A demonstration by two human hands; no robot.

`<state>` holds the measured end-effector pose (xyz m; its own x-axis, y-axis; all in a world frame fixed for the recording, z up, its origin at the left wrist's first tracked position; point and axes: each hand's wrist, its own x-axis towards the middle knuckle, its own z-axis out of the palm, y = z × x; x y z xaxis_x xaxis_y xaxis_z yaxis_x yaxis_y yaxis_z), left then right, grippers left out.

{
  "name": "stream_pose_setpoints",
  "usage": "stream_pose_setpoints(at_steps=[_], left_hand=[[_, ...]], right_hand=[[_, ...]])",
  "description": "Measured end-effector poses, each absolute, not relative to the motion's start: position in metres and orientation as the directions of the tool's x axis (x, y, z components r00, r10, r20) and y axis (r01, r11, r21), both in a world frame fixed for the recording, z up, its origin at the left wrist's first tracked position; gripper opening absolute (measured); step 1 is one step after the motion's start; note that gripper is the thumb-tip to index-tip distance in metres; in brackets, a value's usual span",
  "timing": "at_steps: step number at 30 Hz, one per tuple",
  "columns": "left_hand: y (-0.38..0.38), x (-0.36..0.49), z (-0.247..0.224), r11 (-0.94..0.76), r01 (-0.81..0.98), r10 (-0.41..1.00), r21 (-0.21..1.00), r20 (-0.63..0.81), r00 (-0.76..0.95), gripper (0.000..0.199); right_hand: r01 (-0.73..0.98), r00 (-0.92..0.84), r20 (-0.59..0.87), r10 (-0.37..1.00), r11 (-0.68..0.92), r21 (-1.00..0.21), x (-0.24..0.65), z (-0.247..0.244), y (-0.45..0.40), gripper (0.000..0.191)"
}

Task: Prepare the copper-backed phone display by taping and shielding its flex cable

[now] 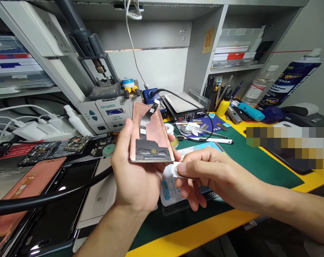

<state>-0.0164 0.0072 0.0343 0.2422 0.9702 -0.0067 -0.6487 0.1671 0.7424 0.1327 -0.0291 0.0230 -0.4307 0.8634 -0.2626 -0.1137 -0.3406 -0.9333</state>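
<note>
You are at a workbench with a yellow top, most of it covered by a green repair mat (258, 171). Behind the mat stand a Quick soldering station (105, 114) with a hot-air handle (89, 43) racked above it and a black heating plate unit (182, 105). Grey shelves (231, 46) hold stacked papers and boxes. To the right are a clear plastic bottle (259, 85) and a tall blue spray can (290, 80). To the left lie bare circuit boards (76, 144), white chargers (35, 130), and dark phone parts, including a copper-backed panel (30, 185). Your left hand (135, 171) grasps a curved phone display panel (151, 135) by its edges, lifted above the mat with its copper-coloured back facing you, its thumb along one long edge and fingertips (175, 141) curling round the other. A black flex cable (145, 119) runs up the panel's back. Your right hand (218, 175) is just beside the panel, pinching a small white scrap (176, 170) between thumb and forefinger; its other fingers curl loosely below. You cannot tell whether the scrap is paper or tape. A pale packet (169, 189) beneath your hands is partly hidden, and its print is unreadable. A thick black cable (44, 200) crosses the near left of the view, cutting across the phones there, and a pixelated patch (285, 146) hides part of the bench at right.
</note>
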Motion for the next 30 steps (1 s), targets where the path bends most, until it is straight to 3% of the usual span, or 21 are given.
stream_pose_setpoints(at_steps=[14, 30], left_hand=[[0.0073, -0.0191, 0.0287, 0.174, -0.672, 0.951, 0.72, 0.053, 0.303, 0.047], [0.0055, -0.0191, 0.0313, 0.206, -0.678, 0.951, 0.706, 0.018, 0.308, 0.05]], right_hand=[[-0.166, -0.472, -0.295, 0.831, -0.413, -0.896, 0.1334, 0.0224, -0.0282, 0.025], [-0.196, -0.492, -0.289, 0.821, -0.428, -0.882, 0.1338, 0.022, -0.0283, 0.025]])
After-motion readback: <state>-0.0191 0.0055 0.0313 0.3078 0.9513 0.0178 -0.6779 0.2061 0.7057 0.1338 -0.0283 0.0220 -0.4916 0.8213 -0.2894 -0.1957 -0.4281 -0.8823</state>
